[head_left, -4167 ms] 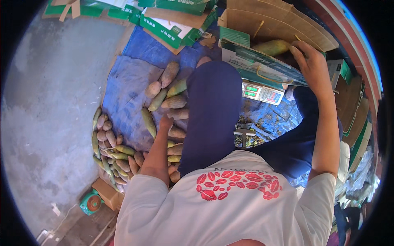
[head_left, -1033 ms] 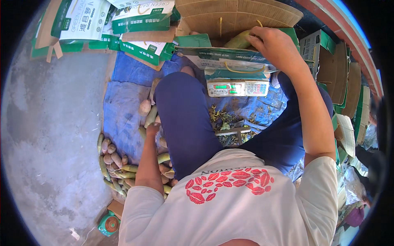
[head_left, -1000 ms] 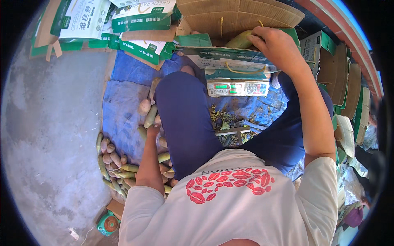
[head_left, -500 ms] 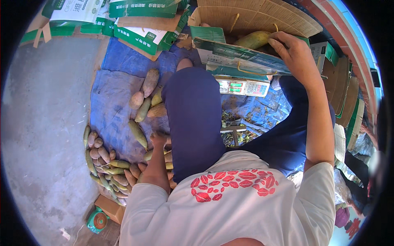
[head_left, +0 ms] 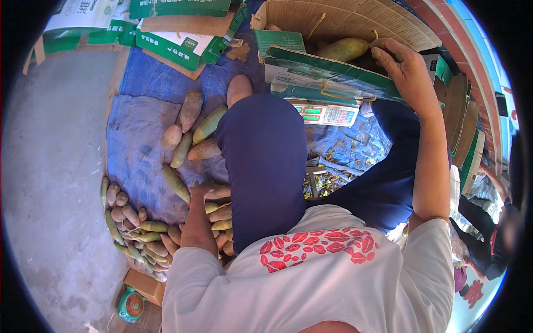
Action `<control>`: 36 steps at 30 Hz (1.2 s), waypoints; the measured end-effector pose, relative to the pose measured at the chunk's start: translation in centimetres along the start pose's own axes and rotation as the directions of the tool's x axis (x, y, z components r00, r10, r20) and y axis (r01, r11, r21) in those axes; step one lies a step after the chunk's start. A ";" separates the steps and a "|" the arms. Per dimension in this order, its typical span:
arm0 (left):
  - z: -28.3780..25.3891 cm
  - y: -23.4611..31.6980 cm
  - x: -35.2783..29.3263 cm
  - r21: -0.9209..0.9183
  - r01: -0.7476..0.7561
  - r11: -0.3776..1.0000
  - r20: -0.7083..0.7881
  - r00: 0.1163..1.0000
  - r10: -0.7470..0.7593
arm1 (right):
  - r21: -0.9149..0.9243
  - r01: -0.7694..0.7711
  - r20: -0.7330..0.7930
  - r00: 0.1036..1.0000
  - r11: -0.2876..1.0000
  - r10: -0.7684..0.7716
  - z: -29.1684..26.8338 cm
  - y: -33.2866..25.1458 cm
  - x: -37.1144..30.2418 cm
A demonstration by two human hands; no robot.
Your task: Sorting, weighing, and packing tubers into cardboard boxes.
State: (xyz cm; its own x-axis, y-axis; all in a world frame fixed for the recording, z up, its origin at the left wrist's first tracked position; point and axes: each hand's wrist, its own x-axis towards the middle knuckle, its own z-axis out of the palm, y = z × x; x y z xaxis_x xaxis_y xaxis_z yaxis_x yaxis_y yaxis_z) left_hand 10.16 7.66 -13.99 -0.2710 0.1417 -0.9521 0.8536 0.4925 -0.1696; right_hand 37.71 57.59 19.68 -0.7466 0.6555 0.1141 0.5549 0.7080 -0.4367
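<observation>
Status: carton (head_left: 327, 72) open, lid panel up — not closed. Inside, a long green radish (head_left: 344, 50) lies near the top, plus a pinkish end (head_left: 273, 28) at the left; anything deeper is hidden, so no count. Outside: several loose roots (head_left: 190, 110) on the blue tarp (head_left: 147, 127) by the left knee, a bigger heap (head_left: 150, 238) further back. My read: partway at most, with plenty lying out of the carton.

Right hand (head_left: 406, 64) over the carton's right end, fingers curled, thumb and index tips near each other, just beside the radish's right end; can't tell if they pinch it or the yellow cord (head_left: 375, 34) there. Left hand (head_left: 201, 190) low by a reddish root (head_left: 220, 192), seemingly touching it; finger pose not readable.

Scale (head_left: 327, 114) lit, its panel jutting out below the carton — whether the carton bears on it, can't tell.
</observation>
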 end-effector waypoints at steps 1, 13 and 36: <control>-0.3 0.3 0.2 0.011 -0.003 1.000 0.047 0.999 0.002 | -0.008 -0.008 -0.001 1.000 1.000 0.008 -0.3 -0.1 -0.1; 15.0 1.8 12.9 -0.985 -0.141 -0.101 -0.128 0.983 -0.133 | 0.033 0.108 -0.084 0.991 0.994 -0.105 -0.1 -1.2 0.4; -34.5 11.4 -36.1 -0.124 -0.951 0.282 -0.974 0.062 -0.220 | 0.025 0.084 0.271 0.959 0.996 -0.087 -2.6 -0.7 -2.5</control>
State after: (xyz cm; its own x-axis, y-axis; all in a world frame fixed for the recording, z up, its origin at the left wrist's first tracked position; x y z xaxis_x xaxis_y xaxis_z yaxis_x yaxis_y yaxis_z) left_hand 14.30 37.77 27.21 -0.6376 0.7365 0.2259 0.4431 0.1106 0.8896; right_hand 40.09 56.13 22.02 -0.8636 0.4953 -0.0944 0.4812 0.7536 -0.4478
